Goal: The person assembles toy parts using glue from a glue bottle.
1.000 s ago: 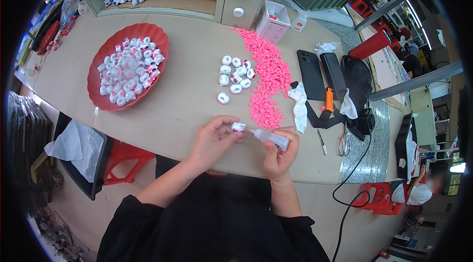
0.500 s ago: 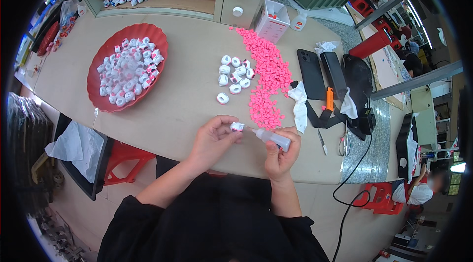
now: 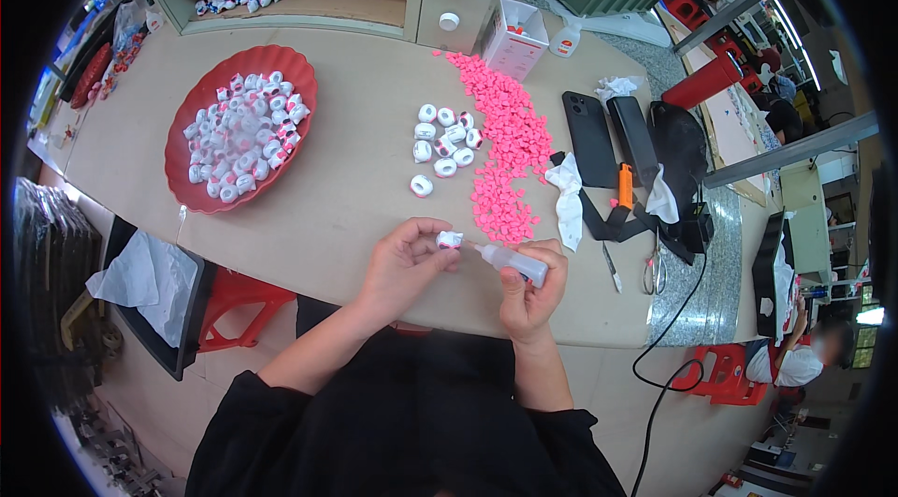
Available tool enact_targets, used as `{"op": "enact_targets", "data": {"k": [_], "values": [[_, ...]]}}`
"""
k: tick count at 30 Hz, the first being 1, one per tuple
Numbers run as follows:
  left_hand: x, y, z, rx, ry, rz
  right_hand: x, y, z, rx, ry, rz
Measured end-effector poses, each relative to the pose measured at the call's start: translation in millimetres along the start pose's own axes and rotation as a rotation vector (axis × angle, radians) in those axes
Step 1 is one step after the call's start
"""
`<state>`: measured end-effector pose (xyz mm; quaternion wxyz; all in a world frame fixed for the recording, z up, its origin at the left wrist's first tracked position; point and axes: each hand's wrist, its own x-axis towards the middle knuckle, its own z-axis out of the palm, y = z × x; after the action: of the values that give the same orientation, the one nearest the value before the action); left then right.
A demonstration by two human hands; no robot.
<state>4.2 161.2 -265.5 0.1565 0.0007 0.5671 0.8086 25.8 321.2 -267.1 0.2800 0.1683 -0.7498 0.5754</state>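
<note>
The left hand (image 3: 404, 259) pinches a small white cap (image 3: 450, 239) between thumb and fingertips, closed tight around it just above the near edge of the table (image 3: 346, 207). The right hand (image 3: 529, 287) is wrapped around a small squeeze bottle (image 3: 513, 260), fingers curled shut on its body, with the nozzle tip pointing left and touching or almost touching the cap; which of the two cannot be told from here.

Taking the pile of pink bits (image 3: 505, 146) as the landmark: the held cap and bottle sit just in front of its near end. A loose cluster of white caps (image 3: 441, 146) lies just to the left of the pile. Well to the left of it, a red plate (image 3: 187, 184) holds many more caps. To the right of the pile lie a white rag (image 3: 568, 198), two dark phones (image 3: 589, 137), an orange-handled tool (image 3: 625, 186) and, nearer the table's edge, scissors (image 3: 652, 273). Behind the pile stand a small white box (image 3: 515, 39) and a second little bottle (image 3: 564, 39).

Risks, as a judgement: too hard a squeeze could flood the cap and run onto the left fingertips, since they grip so close to the nozzle. The cap is tiny and held only at its sides, so a push from the nozzle could pop it loose and send it off the table edge. A sweep of the right forearm could also scatter the near pink bits.
</note>
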Motion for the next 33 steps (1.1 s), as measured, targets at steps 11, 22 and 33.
{"op": "enact_targets", "data": {"k": [11, 22, 33], "values": [[0.0, -1.5, -1.2, 0.019, -0.006, 0.016, 1.8, -0.9, -1.0, -0.007, 0.004, 0.025], [1.2, -3.2, -1.2, 0.024, -0.028, 0.032, 2.4, -2.8, -1.6, 0.019, 0.007, 0.066], [1.6, -4.2, -1.6, 0.057, -0.031, 0.035, 2.1, -2.6, 0.4, 0.120, -0.001, 0.108]]}}
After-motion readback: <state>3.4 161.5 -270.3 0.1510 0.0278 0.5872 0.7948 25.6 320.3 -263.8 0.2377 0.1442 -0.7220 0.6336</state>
